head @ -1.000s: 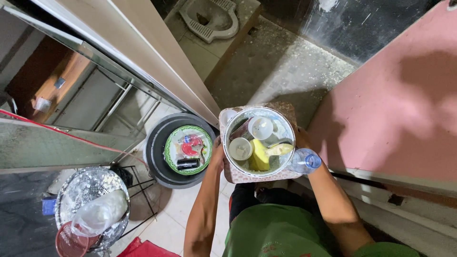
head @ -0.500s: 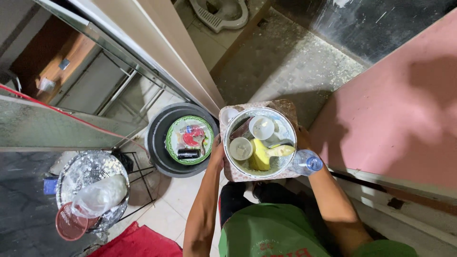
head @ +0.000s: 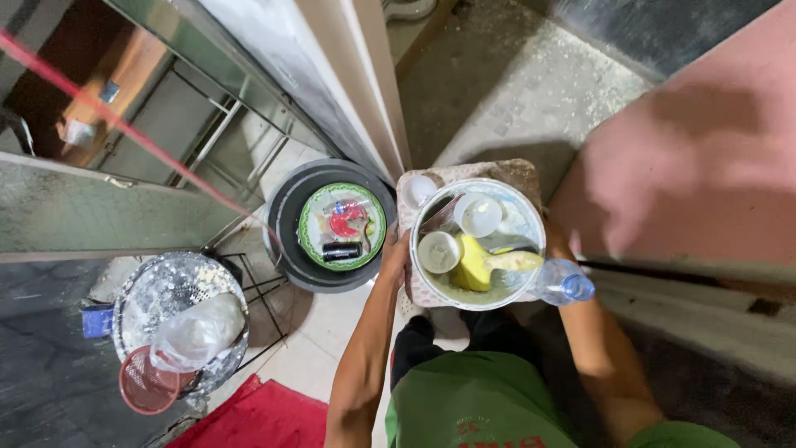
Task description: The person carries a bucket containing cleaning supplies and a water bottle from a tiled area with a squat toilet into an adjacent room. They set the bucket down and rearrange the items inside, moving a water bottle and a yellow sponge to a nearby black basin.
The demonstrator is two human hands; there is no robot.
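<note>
While both hands carry a tray (head: 521, 172) at the centre of the frame, a big bowl (head: 526, 217) rides on it, already loaded. The left hand (head: 395, 255) is closed around the tray's left edge; the right hand (head: 554, 242) is mostly hidden under the right side, so I cannot tell how its fingers lie. Judging by this, gathering is done and the load is in transit, not yet set down. In the bowl: two white cups (head: 478, 215), one yellow sponge (head: 474, 264); one more small cup (head: 419, 190) sits on the tray beside it, and one clear bottle (head: 557, 283) with a blue cap lies at the right rim. Left of the tray stands one dark bin (head: 286, 249) with a green-rimmed plate (head: 312, 247) on top.
</note>
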